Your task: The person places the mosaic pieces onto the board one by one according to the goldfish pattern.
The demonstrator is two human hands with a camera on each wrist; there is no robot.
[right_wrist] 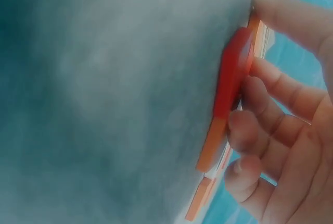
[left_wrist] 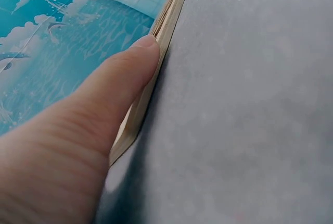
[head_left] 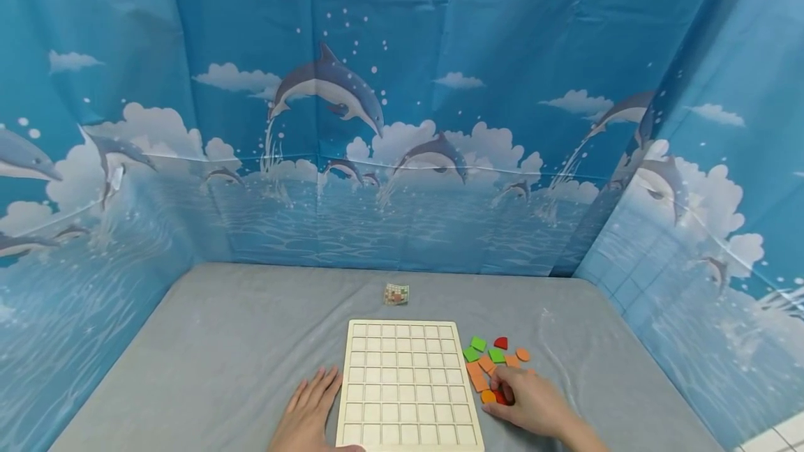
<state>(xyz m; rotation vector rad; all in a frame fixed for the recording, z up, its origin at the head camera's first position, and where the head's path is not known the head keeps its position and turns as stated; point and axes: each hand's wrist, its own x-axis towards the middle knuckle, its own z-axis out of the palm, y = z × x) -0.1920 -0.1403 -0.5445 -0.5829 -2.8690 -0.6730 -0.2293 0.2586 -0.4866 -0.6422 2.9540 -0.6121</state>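
Note:
A pale wooden board (head_left: pixel 407 373) with a grid of square recesses lies flat on the grey cloth. My left hand (head_left: pixel 309 413) rests along its left side, fingers straight, and the thumb (left_wrist: pixel 122 73) touches the board's near edge. To the right of the board, my right hand (head_left: pixel 534 400) is low over a cluster of flat coloured pieces. Its thumb and bent index finger are on either side of an orange piece with a rounded edge (head_left: pixel 488 396). Against that piece lies a red piece (right_wrist: pixel 231 73), partly covered by the fingers. Whether they grip either piece is hidden.
Green pieces (head_left: pixel 479 343), orange squares (head_left: pixel 480 382), an orange round piece (head_left: pixel 523 354) and a red quarter-round piece (head_left: pixel 500 343) lie loose right of the board. Beyond the board is a small printed card (head_left: pixel 396 294). A dolphin-patterned curtain (head_left: pixel 402 222) encloses the table.

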